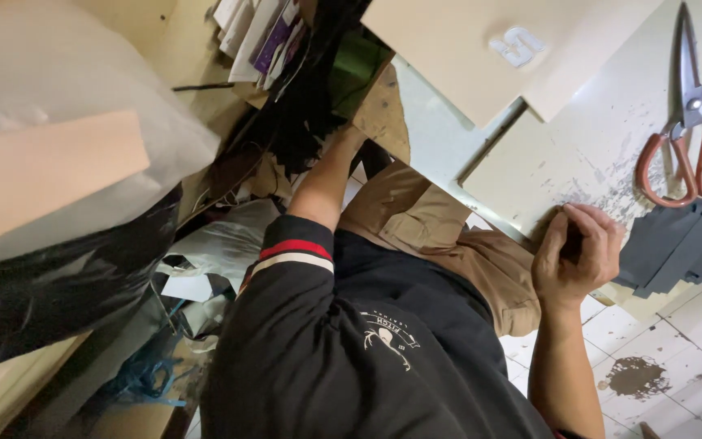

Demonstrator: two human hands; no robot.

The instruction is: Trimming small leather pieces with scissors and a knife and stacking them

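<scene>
Leaning far to one side, the person looks down along a black shirt with a red and white sleeve band and tan trousers. Which hand is which I cannot settle from this tilted view; taking the arm on the picture's left as the left one, the left hand (349, 134) reaches into a dark heap of scraps (302, 122) under the tabletop (578, 154), and the heap hides its fingers, so I cannot tell whether its grip is wide or closed. The right hand (576, 254) rests at the tabletop's edge with fingers curled in a narrow grip around a small dark piece (572, 242). Just beside it lies a stack of grey sheets (680, 244). Scissors (686, 122) with reddish handles lie on the worn pale tabletop above those sheets.
</scene>
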